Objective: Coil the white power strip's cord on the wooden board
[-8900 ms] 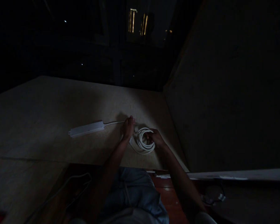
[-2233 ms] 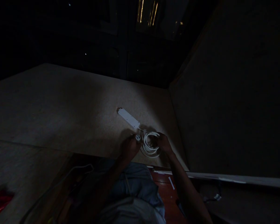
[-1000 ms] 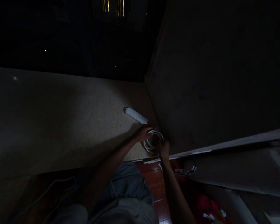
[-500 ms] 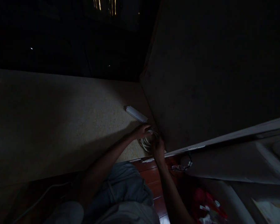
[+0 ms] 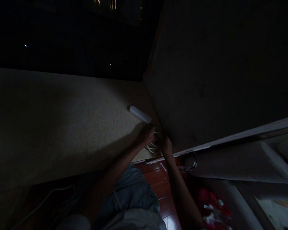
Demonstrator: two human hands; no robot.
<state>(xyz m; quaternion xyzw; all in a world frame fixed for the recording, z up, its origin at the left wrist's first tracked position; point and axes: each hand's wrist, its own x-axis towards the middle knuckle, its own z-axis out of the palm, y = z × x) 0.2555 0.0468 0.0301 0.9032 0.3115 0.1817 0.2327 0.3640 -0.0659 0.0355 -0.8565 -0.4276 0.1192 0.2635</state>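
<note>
A coiled white cable (image 5: 153, 149) lies at the near right corner of the stone-look ledge, between my two hands. My left hand (image 5: 147, 135) is closed on the coil's left side, near the end of a white power strip (image 5: 140, 114). On the coil's right side, my right hand (image 5: 167, 146) has its fingers curled round the loops, close to the wall. The strip lies flat and slanted just beyond the coil. Dim light hides most fingertips.
The pale ledge (image 5: 91, 115) runs left under a dark window (image 5: 62, 41). A dark wall (image 5: 218, 73) rises at the right. Below are a red-brown floor (image 5: 156, 185), a red bag (image 5: 214, 207) and grey upholstered furniture (image 5: 230, 163). Another white cable (image 5: 45, 198) trails at lower left.
My left hand has turned and closed more over the coil's upper left. My right hand has shifted slightly right and up. A small white strip on the floor has come into view.
</note>
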